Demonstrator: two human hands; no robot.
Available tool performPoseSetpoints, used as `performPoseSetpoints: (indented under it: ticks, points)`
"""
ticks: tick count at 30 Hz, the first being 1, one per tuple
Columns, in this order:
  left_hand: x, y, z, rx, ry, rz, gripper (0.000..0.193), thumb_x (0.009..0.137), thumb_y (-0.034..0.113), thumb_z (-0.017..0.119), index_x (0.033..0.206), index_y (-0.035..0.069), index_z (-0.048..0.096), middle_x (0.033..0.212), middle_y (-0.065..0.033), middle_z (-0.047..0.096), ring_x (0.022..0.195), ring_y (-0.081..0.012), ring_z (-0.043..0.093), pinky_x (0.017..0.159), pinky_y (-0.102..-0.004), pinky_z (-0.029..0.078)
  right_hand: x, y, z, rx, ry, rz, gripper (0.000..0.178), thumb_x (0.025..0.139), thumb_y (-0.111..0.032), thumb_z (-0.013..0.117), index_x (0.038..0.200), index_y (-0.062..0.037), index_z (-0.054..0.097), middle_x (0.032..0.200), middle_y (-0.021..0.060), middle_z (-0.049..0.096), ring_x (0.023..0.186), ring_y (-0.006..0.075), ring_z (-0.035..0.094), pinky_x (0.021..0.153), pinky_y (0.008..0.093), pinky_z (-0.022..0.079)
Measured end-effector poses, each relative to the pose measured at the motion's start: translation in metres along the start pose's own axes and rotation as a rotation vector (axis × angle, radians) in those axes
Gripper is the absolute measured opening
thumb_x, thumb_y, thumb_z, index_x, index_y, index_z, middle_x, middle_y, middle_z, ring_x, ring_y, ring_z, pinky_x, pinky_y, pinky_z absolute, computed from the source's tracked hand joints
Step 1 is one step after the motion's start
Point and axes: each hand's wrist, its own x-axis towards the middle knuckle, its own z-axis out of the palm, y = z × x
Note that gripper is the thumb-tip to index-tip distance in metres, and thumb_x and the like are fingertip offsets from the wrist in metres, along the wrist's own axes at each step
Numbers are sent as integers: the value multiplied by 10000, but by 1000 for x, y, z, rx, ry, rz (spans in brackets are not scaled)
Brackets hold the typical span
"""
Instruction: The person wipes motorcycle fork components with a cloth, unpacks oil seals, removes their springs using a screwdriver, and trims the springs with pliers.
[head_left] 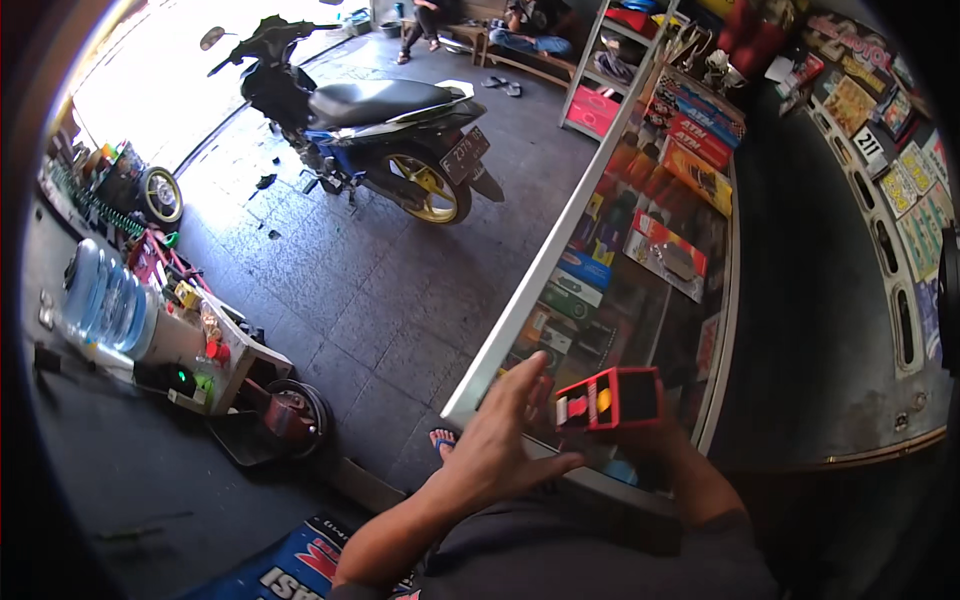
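Right hand (650,445) grips a small red-and-black box (612,398) from below, held up over the glass display tabletop (640,250). Left hand (500,440) open, fingers spread, empty, just beside the box's left end. Box is lifted off the tabletop, not set down anywhere yet.

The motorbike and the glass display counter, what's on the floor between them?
In the head view, only bare dark floor tiles lie between the motorbike and the glass counter.

Small red-and-black box (612,398) at 6 o'clock; coloured flat packages (665,250) in glass case, 3 o'clock; stickers (905,190) at 2.
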Motion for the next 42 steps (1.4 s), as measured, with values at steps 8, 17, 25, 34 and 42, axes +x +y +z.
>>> performPoseSetpoints:
  ticks: [8, 17, 25, 34, 42]
  points:
    - [50, -56, -103, -572, -222, -218, 690, 799, 199, 830, 1350, -9, 470, 1194, -100, 639, 1111, -182, 617, 983, -320, 481, 101, 45, -82, -44, 880, 306, 522, 1013, -498, 523, 1245, -41, 622, 645, -6, 542, 517, 51, 463, 481, 187, 373]
    - [87, -153, -190, -915, -554, -390, 746, 828, 278, 820, 1408, 1, 442, 1147, -57, 636, 1016, -130, 624, 879, -298, 539, 151, 30, -50, -860, 592, 910, 490, 892, -532, 609, 1105, -105, 722, 983, 200, 724, 951, 402, 688, 814, 485, 536]
    - [171, -196, -155, -1112, -719, -421, 507, 929, 239, 695, 1349, 37, 496, 1059, -22, 643, 920, -115, 628, 796, -295, 541, 191, -40, 79, -787, 715, 931, 458, 897, -480, 655, 1206, -142, 668, 948, 184, 726, 894, 410, 696, 766, 481, 546]
    - [206, -200, -101, -754, -697, -332, 658, 807, 476, 719, 1215, -28, 607, 977, -145, 693, 896, -211, 643, 816, -366, 508, 183, -84, 87, -524, 702, 974, 382, 983, -394, 589, 1074, -53, 737, 988, 144, 718, 768, 260, 656, 679, 398, 508]
    - [242, -257, -299, -868, -538, -153, 560, 720, 328, 815, 1106, -43, 650, 944, -107, 709, 868, -175, 638, 763, -356, 503, 374, -11, 55, 199, 549, 741, 337, 959, -258, 590, 1090, 38, 680, 700, 71, 626, 474, 173, 487, 408, 353, 334]
